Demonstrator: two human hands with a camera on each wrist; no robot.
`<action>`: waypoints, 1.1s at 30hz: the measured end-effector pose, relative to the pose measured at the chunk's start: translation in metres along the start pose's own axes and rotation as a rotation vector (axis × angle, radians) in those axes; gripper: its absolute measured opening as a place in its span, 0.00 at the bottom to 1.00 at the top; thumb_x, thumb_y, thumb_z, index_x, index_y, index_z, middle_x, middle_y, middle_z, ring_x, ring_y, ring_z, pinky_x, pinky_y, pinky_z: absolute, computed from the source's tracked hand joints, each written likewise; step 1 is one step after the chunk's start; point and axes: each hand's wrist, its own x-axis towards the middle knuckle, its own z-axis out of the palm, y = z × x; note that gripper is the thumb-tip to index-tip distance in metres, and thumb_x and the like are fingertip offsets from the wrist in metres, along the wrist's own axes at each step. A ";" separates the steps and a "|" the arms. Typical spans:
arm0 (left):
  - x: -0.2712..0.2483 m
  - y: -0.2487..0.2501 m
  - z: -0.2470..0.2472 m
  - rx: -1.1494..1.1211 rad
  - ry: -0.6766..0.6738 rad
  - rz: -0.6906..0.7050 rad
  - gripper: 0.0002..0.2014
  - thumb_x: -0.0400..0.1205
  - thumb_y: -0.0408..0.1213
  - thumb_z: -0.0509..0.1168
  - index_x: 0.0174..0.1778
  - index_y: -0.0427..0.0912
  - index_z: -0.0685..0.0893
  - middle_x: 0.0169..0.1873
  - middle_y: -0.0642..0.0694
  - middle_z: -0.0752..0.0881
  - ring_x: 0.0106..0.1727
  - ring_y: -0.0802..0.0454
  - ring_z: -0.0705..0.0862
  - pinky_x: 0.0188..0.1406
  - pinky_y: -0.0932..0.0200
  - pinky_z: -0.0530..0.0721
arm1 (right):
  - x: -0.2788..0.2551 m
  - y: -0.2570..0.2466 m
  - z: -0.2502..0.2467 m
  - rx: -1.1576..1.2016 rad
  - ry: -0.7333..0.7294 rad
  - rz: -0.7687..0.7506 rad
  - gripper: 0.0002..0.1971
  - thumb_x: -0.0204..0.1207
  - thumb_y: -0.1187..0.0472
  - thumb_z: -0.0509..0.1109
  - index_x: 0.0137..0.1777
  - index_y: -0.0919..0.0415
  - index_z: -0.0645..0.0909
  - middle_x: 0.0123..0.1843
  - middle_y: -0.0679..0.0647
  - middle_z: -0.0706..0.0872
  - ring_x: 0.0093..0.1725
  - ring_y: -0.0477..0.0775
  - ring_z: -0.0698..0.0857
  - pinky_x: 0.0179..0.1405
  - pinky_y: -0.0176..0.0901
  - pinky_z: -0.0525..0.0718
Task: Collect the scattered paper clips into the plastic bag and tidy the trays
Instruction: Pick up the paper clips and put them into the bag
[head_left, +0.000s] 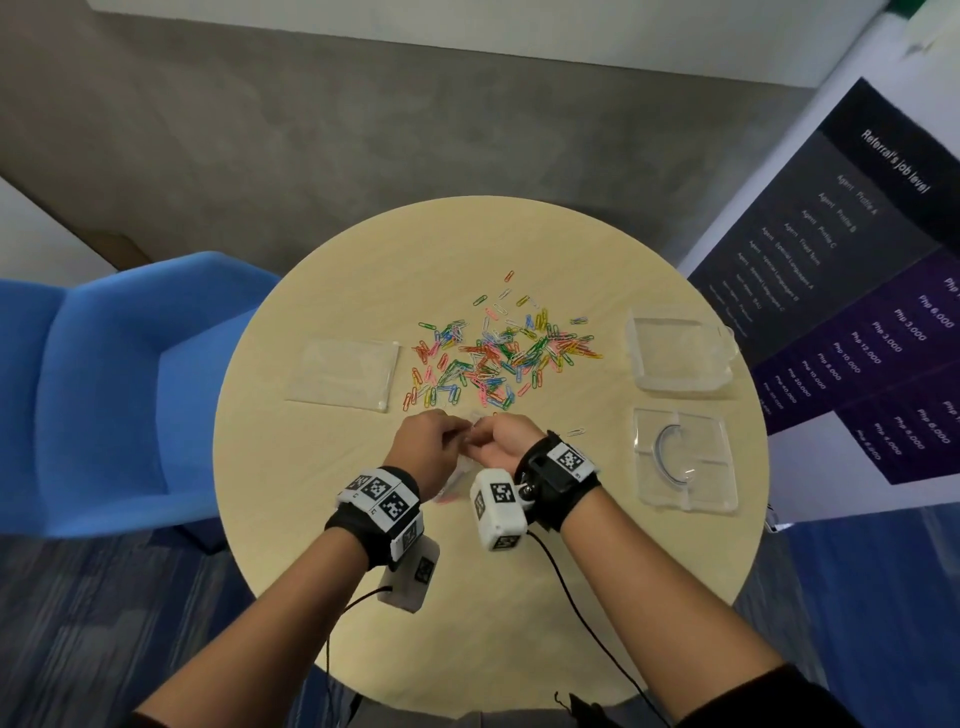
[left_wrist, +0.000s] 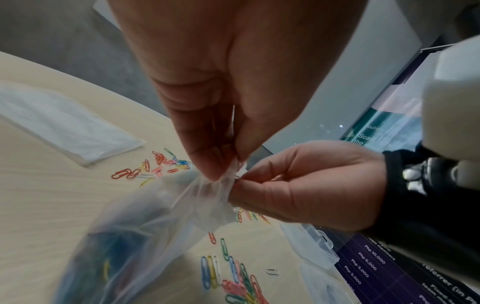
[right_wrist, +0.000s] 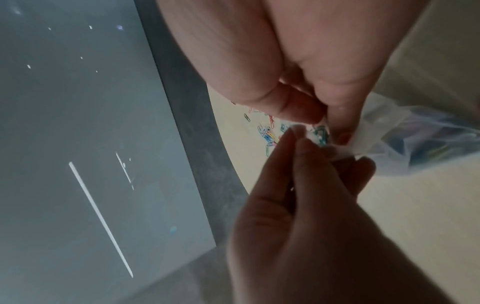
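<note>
Head view: both hands (head_left: 470, 447) pinch bag (left_wrist: 161, 216).

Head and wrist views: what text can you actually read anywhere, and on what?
"Referral's job level": heading on the dark poster right of the table.
"Php 6,000", "Php 3,000", "Php 12,000", "Php 10,000": its purple part.
"Agent Profile A": a row on it; the lower rows are blurred.
Wrist tags: coded squares only, no words.

Plastic bag (left_wrist: 145, 226) contents blurred; bag mouth hidden inside both hands' grip.
</note>
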 end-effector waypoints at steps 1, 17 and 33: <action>0.000 -0.001 0.000 -0.007 -0.004 -0.007 0.11 0.82 0.33 0.64 0.56 0.42 0.90 0.45 0.40 0.89 0.49 0.42 0.85 0.52 0.49 0.82 | -0.001 -0.001 0.004 -0.086 0.014 -0.022 0.11 0.73 0.83 0.57 0.40 0.70 0.76 0.47 0.66 0.82 0.46 0.60 0.85 0.60 0.48 0.83; 0.001 -0.022 -0.039 0.024 0.144 -0.087 0.13 0.80 0.29 0.63 0.56 0.41 0.90 0.51 0.39 0.90 0.52 0.41 0.87 0.55 0.56 0.82 | -0.029 -0.011 0.030 -2.219 -0.107 -0.866 0.15 0.79 0.61 0.67 0.65 0.58 0.80 0.60 0.56 0.81 0.64 0.59 0.77 0.59 0.50 0.79; -0.005 -0.048 -0.059 0.063 0.185 -0.144 0.14 0.81 0.31 0.61 0.57 0.42 0.89 0.49 0.39 0.90 0.50 0.40 0.86 0.47 0.60 0.76 | 0.009 0.108 -0.045 -2.175 -0.328 -0.811 0.31 0.84 0.55 0.57 0.84 0.60 0.53 0.87 0.58 0.49 0.85 0.60 0.50 0.81 0.60 0.54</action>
